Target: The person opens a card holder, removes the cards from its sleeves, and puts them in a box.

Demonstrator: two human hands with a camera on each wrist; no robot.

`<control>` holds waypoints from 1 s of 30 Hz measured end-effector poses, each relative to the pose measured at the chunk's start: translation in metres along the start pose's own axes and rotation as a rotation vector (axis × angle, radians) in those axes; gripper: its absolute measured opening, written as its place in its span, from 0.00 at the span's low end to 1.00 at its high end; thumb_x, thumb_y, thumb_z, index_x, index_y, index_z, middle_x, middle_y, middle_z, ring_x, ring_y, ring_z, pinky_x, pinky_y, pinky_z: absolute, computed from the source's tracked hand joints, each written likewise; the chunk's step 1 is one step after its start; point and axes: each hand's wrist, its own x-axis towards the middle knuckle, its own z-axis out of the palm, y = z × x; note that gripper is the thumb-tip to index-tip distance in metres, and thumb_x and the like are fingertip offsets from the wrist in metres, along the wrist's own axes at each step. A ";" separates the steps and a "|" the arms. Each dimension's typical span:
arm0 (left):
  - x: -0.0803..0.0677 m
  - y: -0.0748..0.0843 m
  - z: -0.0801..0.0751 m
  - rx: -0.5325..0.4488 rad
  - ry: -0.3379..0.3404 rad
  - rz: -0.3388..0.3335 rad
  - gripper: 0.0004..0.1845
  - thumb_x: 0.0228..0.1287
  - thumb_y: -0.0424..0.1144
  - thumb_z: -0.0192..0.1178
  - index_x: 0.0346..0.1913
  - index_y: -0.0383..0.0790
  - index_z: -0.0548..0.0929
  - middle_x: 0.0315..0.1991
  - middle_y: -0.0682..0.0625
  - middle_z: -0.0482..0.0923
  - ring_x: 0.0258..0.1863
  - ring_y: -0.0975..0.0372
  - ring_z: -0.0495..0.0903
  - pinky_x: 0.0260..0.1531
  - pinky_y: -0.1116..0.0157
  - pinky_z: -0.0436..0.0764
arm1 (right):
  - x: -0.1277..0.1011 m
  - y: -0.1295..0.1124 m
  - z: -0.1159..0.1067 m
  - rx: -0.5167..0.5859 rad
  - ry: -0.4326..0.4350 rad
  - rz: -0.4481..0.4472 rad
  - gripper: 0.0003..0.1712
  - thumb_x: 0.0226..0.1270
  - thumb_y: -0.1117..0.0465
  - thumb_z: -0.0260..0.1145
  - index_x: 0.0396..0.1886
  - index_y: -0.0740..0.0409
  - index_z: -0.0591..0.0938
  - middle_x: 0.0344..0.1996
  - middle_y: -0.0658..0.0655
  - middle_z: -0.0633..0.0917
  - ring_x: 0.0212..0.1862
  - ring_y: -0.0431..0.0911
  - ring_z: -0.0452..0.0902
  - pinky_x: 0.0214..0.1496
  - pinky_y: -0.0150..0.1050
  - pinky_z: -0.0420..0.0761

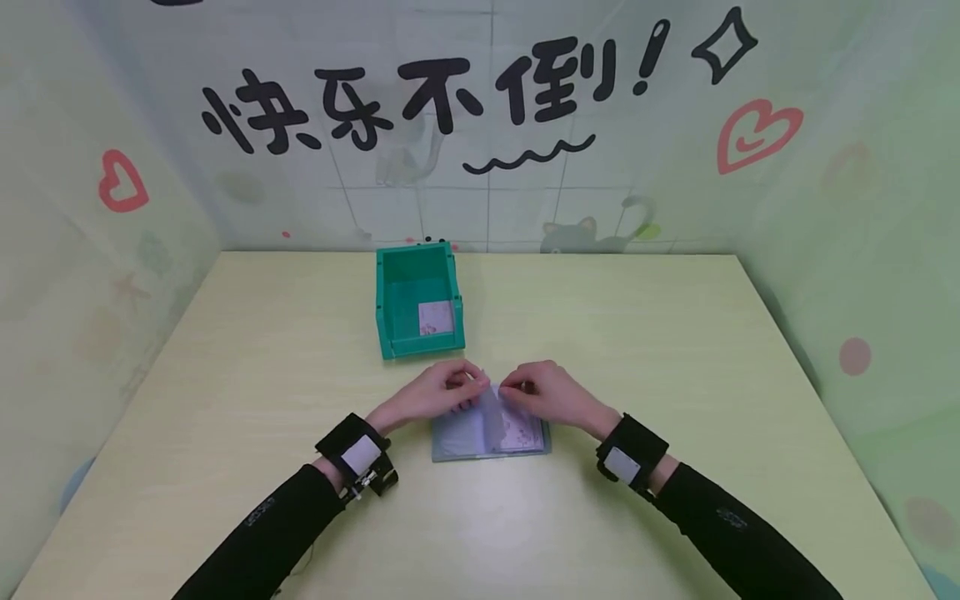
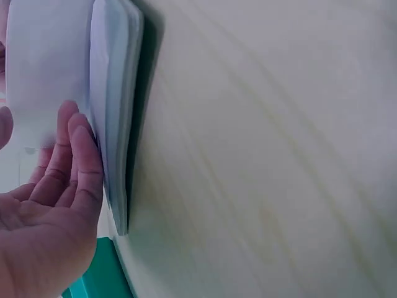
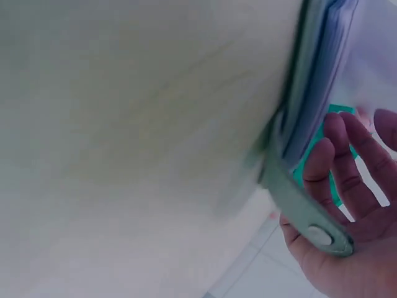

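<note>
A small card album (image 1: 459,446) lies spread on the table, its clear sleeve pages fanned. My left hand (image 1: 442,389) pinches a raised, translucent sleeve page (image 1: 492,417) by its top edge between thumb and forefinger. In the left wrist view the other fingers of the left hand (image 2: 62,186) curve loosely beside the pages. At the top of the right-hand page, my right hand (image 1: 551,392) has thumb and forefinger together on the sleeve's edge, over a pink printed card (image 1: 522,432). A pale green strap with a snap button (image 3: 319,235) sticks out from the album beside the right hand.
Behind the album stands a teal open-topped bin (image 1: 386,304), with a pinkish printed card (image 1: 436,317) inside on its right. The pale wooden table (image 1: 637,333) meets a printed backdrop (image 1: 450,208) at the back and both sides.
</note>
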 end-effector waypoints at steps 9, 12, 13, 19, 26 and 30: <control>-0.004 -0.006 -0.011 -0.068 -0.031 -0.008 0.20 0.77 0.46 0.54 0.58 0.33 0.78 0.42 0.41 0.86 0.39 0.59 0.84 0.48 0.63 0.83 | 0.017 -0.023 0.013 -0.236 -0.065 -0.040 0.11 0.70 0.55 0.67 0.43 0.57 0.88 0.30 0.50 0.85 0.28 0.37 0.73 0.36 0.30 0.73; -0.009 -0.007 -0.015 -0.049 -0.025 -0.049 0.21 0.77 0.46 0.54 0.60 0.33 0.79 0.47 0.42 0.86 0.39 0.60 0.84 0.49 0.63 0.83 | 0.020 -0.026 0.018 -0.267 -0.082 -0.011 0.13 0.69 0.52 0.68 0.44 0.56 0.88 0.30 0.49 0.84 0.28 0.37 0.73 0.36 0.31 0.72; -0.010 -0.007 -0.017 -0.045 -0.020 -0.063 0.21 0.76 0.45 0.56 0.60 0.33 0.79 0.48 0.41 0.86 0.39 0.60 0.84 0.49 0.63 0.84 | 0.021 -0.027 0.019 -0.276 -0.086 -0.006 0.13 0.69 0.52 0.69 0.45 0.56 0.88 0.31 0.49 0.84 0.28 0.38 0.73 0.36 0.32 0.72; -0.013 -0.004 -0.023 -0.016 0.041 -0.101 0.17 0.69 0.34 0.62 0.56 0.28 0.81 0.38 0.39 0.88 0.29 0.62 0.86 0.38 0.67 0.85 | 0.018 -0.024 0.018 -0.297 -0.103 0.053 0.18 0.65 0.50 0.72 0.50 0.54 0.87 0.34 0.50 0.82 0.33 0.40 0.74 0.38 0.33 0.75; -0.014 -0.001 -0.015 0.163 0.184 -0.169 0.14 0.64 0.33 0.67 0.52 0.33 0.81 0.29 0.44 0.83 0.26 0.60 0.80 0.31 0.69 0.80 | 0.001 -0.004 -0.003 -0.186 -0.089 0.138 0.29 0.57 0.49 0.78 0.57 0.54 0.83 0.45 0.54 0.80 0.47 0.46 0.73 0.51 0.41 0.76; -0.016 0.007 -0.004 0.368 0.280 -0.143 0.13 0.63 0.30 0.67 0.50 0.35 0.81 0.33 0.45 0.77 0.33 0.57 0.74 0.34 0.66 0.75 | -0.008 0.006 -0.009 -0.140 -0.095 0.150 0.34 0.55 0.50 0.79 0.60 0.55 0.82 0.48 0.56 0.80 0.50 0.48 0.73 0.54 0.42 0.75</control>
